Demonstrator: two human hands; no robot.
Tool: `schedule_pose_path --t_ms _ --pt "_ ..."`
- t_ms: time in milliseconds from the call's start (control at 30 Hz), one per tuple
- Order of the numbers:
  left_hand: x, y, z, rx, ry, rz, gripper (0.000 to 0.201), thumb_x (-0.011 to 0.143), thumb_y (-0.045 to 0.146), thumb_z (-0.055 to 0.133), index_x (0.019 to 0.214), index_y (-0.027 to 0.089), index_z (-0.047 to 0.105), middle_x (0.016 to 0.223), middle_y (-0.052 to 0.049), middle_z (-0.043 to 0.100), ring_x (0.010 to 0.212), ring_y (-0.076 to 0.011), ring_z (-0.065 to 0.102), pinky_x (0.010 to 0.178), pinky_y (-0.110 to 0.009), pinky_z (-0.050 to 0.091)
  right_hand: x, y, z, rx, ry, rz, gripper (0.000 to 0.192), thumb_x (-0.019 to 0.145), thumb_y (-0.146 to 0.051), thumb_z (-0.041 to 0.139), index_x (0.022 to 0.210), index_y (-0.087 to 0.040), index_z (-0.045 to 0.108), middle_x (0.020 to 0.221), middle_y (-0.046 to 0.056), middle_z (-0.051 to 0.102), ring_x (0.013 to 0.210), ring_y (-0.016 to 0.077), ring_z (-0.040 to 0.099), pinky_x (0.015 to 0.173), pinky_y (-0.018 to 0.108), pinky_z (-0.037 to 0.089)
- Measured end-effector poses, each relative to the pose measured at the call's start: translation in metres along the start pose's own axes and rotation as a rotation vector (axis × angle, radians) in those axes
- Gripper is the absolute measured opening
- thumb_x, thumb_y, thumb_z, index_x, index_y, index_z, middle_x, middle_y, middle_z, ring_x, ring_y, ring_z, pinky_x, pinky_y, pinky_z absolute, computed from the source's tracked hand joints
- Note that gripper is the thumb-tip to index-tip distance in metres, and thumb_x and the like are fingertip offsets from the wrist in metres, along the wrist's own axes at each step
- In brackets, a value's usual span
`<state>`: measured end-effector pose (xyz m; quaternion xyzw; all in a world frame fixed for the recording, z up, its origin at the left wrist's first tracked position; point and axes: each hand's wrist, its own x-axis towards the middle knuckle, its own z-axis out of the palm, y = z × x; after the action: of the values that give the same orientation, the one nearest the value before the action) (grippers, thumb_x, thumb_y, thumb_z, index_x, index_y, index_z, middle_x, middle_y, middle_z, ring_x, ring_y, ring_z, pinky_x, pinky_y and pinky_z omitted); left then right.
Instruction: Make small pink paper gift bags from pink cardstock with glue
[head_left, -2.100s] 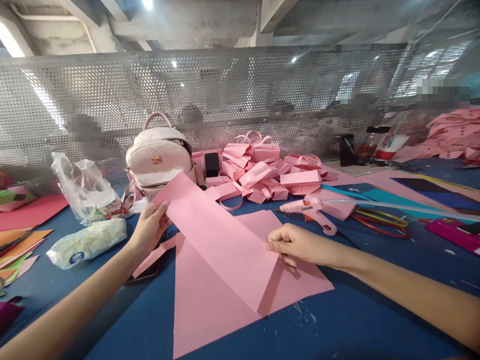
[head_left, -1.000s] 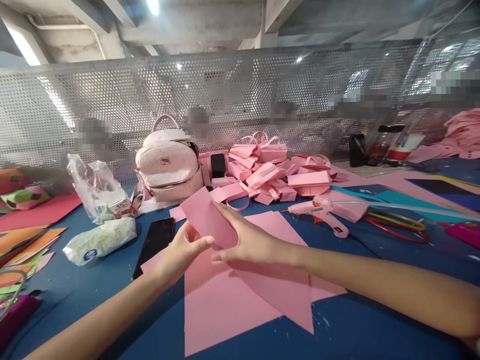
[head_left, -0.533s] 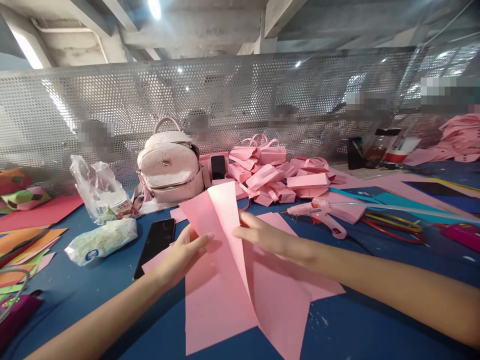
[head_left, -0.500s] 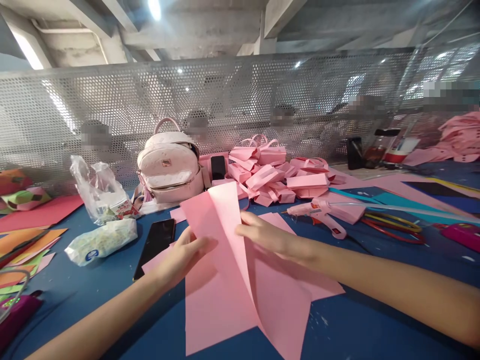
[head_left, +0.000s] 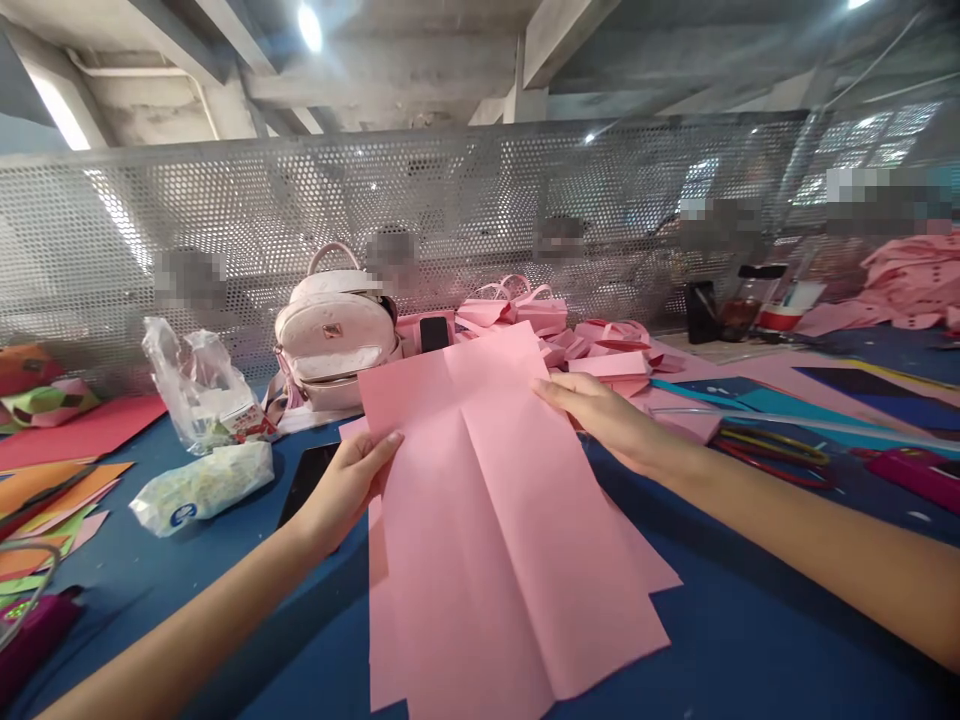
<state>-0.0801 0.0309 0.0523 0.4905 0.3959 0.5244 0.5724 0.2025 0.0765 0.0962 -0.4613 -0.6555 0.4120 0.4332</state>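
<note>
The creased pink sheet (head_left: 487, 510), long axis running forward, spans between left hand (head_left: 352, 482) and right hand (head_left: 611, 410), each pinching a side edge towards its far end; contact with the worktop (head_left: 735, 625) cannot be confirmed.

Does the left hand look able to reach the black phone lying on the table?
Probably yes: the phone lies close, partly hidden by the left hand, but that hand holds the pink sheet.

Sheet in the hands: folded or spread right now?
Spread: the pink sheet shows both halves side by side, with a crease running between them.
</note>
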Motion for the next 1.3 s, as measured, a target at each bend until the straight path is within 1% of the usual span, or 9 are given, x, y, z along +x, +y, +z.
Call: schedule_pose_path --t_ms 167,300,567,700,800,900,1067,1200,1300 --pt "0.001 0.002 -0.002 0.016 0.017 0.020 0.038 0.075 0.048 0.083 0.095 0.017 0.071 0.076 0.001 0.070 0.066 -0.0136 0.064 0.063 -0.022 0.053 -0.006 0.008 0.001 0.034 -0.042 -0.001 0.047 0.077 -0.063 0.071 0.087 -0.017 0.069 0.078 0.003 0.071 0.078 0.0225 0.067 0.070 0.033 0.054" --pt "0.005 -0.001 -0.004 0.005 0.064 0.026 0.045 0.074 0.051 0.082 0.101 0.017 0.069 0.086 -0.002 0.074 0.074 -0.0160 0.069 0.065 -0.022 0.054 -0.018 0.012 0.008 -0.024 -0.223 0.059 0.048 0.070 -0.056 0.080 0.094 -0.015 0.070 0.083 0.006 0.074 0.079 0.0247 0.069 0.067 0.034 0.055" --pt "0.002 -0.006 -0.006 0.069 0.028 -0.010 0.046 0.074 0.041 0.086 0.105 0.013 0.068 0.091 -0.008 0.075 0.081 -0.0219 0.073 0.071 -0.030 0.057 -0.010 0.024 -0.005 -0.460 -0.214 0.005 0.036 0.084 -0.052 0.066 0.095 -0.018 0.071 0.080 0.005 0.073 0.080 0.0272 0.068 0.066 0.036 0.056" --pt "0.007 0.003 -0.010 0.095 0.095 0.062 0.065 0.085 0.048 0.075 0.140 0.023 0.049 0.127 -0.011 0.068 0.103 -0.0259 0.071 0.084 -0.037 0.058 -0.006 0.015 -0.015 -0.619 -0.327 -0.011 0.022 0.077 -0.043 0.071 0.080 -0.021 0.070 0.074 0.003 0.071 0.073 0.0254 0.066 0.059 0.031 0.049" --pt "0.008 0.013 -0.009 0.175 0.155 0.225 0.071 0.087 0.045 0.074 0.147 0.027 0.040 0.147 -0.012 0.055 0.130 -0.0272 0.057 0.102 -0.039 0.050 -0.010 0.004 -0.014 -0.733 -0.510 -0.046 0.017 0.077 -0.037 0.069 0.072 -0.020 0.070 0.075 0.002 0.071 0.068 0.0227 0.065 0.056 0.029 0.045" --pt "-0.002 0.019 -0.003 0.357 0.100 0.379 0.062 0.089 0.042 0.072 0.143 0.027 0.046 0.148 -0.009 0.053 0.137 -0.0266 0.049 0.111 -0.037 0.040 -0.010 -0.004 -0.005 -0.828 -0.656 -0.107 0.011 0.074 -0.030 0.073 0.080 -0.021 0.074 0.084 0.003 0.074 0.081 0.0249 0.068 0.063 0.028 0.045" --pt "-0.025 0.017 0.009 0.892 -0.172 0.495 0.040 0.102 0.045 0.045 0.134 0.027 0.060 0.139 -0.009 0.062 0.129 -0.0307 0.056 0.108 -0.041 0.041 0.002 -0.005 0.021 -0.979 -0.693 -0.212 0.025 0.074 -0.032 0.077 0.097 -0.021 0.076 0.097 0.006 0.073 0.095 0.0284 0.066 0.067 0.028 0.041" --pt "-0.023 0.000 0.011 1.456 -0.203 0.522 0.051 0.089 0.036 0.066 0.137 0.024 0.057 0.113 -0.010 0.074 0.102 -0.0324 0.068 0.089 -0.042 0.050 0.004 -0.002 0.035 -1.046 -0.675 -0.278 0.016 0.074 -0.033 0.078 0.085 -0.022 0.073 0.084 0.004 0.071 0.079 0.0245 0.066 0.056 0.026 0.031" --pt "-0.012 -0.017 0.005 1.614 -0.186 0.496 0.044 0.082 0.018 0.068 0.125 0.024 0.066 0.086 -0.006 0.077 0.079 -0.0287 0.069 0.073 -0.037 0.051 0.001 0.004 0.038 -1.065 -0.622 -0.329 0.009 0.076 -0.027 0.076 0.079 -0.021 0.070 0.080 0.003 0.071 0.075 0.0233 0.066 0.055 0.027 0.028"
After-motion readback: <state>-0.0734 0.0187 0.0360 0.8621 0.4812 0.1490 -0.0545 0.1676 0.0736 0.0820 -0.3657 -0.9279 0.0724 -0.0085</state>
